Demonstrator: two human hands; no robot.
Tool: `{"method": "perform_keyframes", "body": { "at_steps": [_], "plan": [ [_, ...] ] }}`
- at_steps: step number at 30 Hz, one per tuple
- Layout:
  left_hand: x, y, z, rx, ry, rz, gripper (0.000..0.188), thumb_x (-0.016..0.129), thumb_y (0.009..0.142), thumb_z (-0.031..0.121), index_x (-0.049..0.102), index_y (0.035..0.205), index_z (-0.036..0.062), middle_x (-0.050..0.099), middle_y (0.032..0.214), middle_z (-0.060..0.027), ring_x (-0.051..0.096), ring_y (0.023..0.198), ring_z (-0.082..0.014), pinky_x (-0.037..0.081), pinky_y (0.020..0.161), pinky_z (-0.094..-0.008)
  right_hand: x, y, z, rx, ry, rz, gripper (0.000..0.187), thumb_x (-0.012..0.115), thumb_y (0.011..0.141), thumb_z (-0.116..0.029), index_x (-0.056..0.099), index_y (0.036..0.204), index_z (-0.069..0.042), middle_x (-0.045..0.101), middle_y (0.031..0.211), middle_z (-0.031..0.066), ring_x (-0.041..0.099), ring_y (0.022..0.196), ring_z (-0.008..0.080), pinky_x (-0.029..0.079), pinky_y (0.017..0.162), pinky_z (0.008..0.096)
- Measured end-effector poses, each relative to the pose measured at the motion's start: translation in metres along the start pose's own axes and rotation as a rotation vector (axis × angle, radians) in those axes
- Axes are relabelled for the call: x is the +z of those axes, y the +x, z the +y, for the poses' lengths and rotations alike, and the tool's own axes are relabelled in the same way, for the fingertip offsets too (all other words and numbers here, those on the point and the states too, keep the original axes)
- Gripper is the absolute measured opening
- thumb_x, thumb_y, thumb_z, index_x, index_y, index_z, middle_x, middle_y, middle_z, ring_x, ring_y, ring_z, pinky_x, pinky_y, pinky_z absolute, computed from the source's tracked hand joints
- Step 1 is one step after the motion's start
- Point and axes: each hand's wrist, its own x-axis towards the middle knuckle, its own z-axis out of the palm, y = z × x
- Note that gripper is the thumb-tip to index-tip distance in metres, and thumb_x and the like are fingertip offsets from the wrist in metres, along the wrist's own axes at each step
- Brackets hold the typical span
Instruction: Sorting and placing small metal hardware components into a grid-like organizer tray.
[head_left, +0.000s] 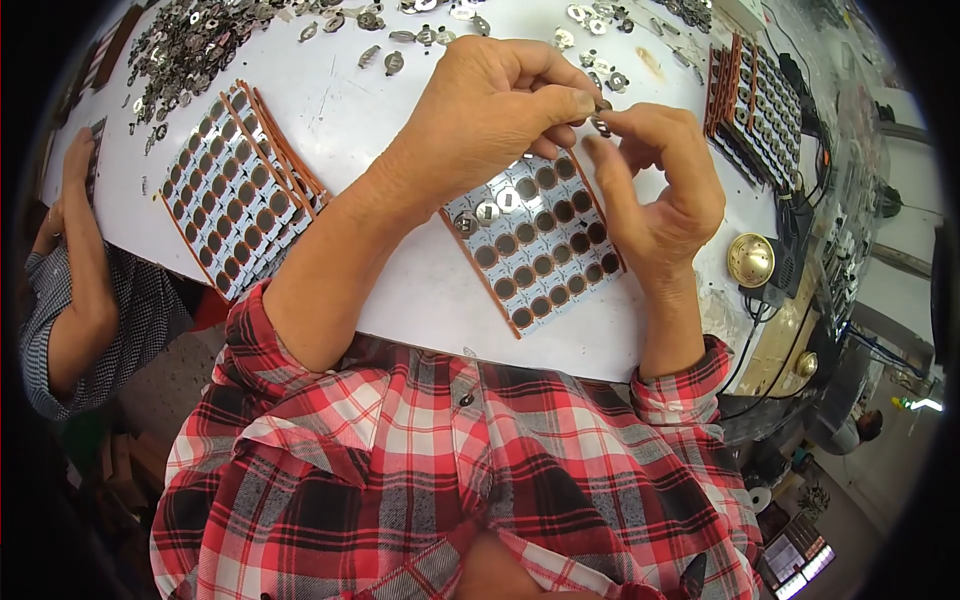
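A small metal clip [601, 122] is pinched between the fingertips of both hands, held just above the far edge of a panel [535, 240] of round dark discs that lies on a white table [400, 120]. The left hand [490, 110] comes in over the panel's far left corner, thumb and forefinger closed narrowly on the clip. The right hand [660, 190] hovers over the panel's right edge, its fingertips meeting the clip from the other side, the remaining fingers loosely curled. The panel is a pale sheet with a brown border, tilted so its long side runs toward the person; a few discs in its upper left rows carry shiny metal clips, the rest are bare and dark. Left of the panel lies a stack of panels [240, 190] of the same kind. Beyond the panel, along the table's far side, loose clips [200, 40] are scattered, thickest to the far left. Right of the panel, more panels [755, 100] are stacked, and nearer the person on that side sits a round brass bell [751, 259], with dark cables close by. Far left of the panel, another person's arm [85, 270] in a checked sleeve reaches onto the table. The wearer's red plaid shirt [450, 480] fills the view nearer than the panel.
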Motion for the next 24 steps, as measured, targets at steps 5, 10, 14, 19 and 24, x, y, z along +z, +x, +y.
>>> {"method": "perform_keyframes", "body": {
  "at_steps": [5,10,14,19,24],
  "plan": [
    [0.005,-0.001,-0.005,0.034,0.121,-0.022,0.015,0.067,0.099,0.012,0.073,0.106,0.0000,0.072,0.086,-0.0018,0.064,0.073,-0.0042,0.054,0.067,-0.0186,0.002,-0.005,-0.004,0.406,0.259,0.006,0.010,0.073,0.092,-0.002,0.070,0.101,0.002,0.068,0.084,0.0054,0.059,0.064,0.0081,0.048,0.057,0.0208],
    [0.012,-0.001,-0.013,0.197,0.358,0.016,0.013,0.066,0.098,0.007,0.072,0.106,-0.0024,0.072,0.087,-0.0030,0.066,0.075,-0.0062,0.055,0.069,-0.0206,-0.005,-0.004,0.004,0.831,0.770,-0.022,0.015,0.066,0.101,-0.013,0.069,0.102,0.002,0.067,0.084,0.0058,0.058,0.062,0.0087,0.047,0.053,0.0211],
    [0.016,-0.005,-0.007,0.115,0.226,0.022,0.014,0.067,0.094,0.003,0.071,0.105,-0.0046,0.073,0.089,-0.0049,0.068,0.079,-0.0067,0.056,0.073,-0.0214,-0.004,-0.005,0.002,0.865,0.855,0.015,0.016,0.067,0.100,-0.014,0.069,0.100,0.002,0.067,0.083,0.0062,0.057,0.059,0.0078,0.047,0.050,0.0218],
    [0.018,-0.005,-0.011,0.165,0.234,0.054,0.020,0.067,0.090,0.000,0.070,0.109,-0.0053,0.073,0.092,-0.0058,0.069,0.083,-0.0062,0.057,0.077,-0.0206,-0.003,-0.003,-0.001,0.849,0.794,0.034,0.016,0.068,0.098,-0.013,0.070,0.099,0.003,0.068,0.082,0.0075,0.058,0.058,0.0071,0.047,0.048,0.0216],
    [0.016,-0.005,-0.012,0.250,0.354,0.066,0.028,0.067,0.091,0.000,0.067,0.119,-0.0038,0.072,0.098,-0.0054,0.069,0.087,-0.0062,0.057,0.080,-0.0202,-0.004,-0.003,-0.002,0.890,0.854,0.005,0.015,0.064,0.099,-0.011,0.067,0.101,0.003,0.067,0.086,0.0082,0.057,0.061,0.0081,0.047,0.048,0.0226]
  ]
}}
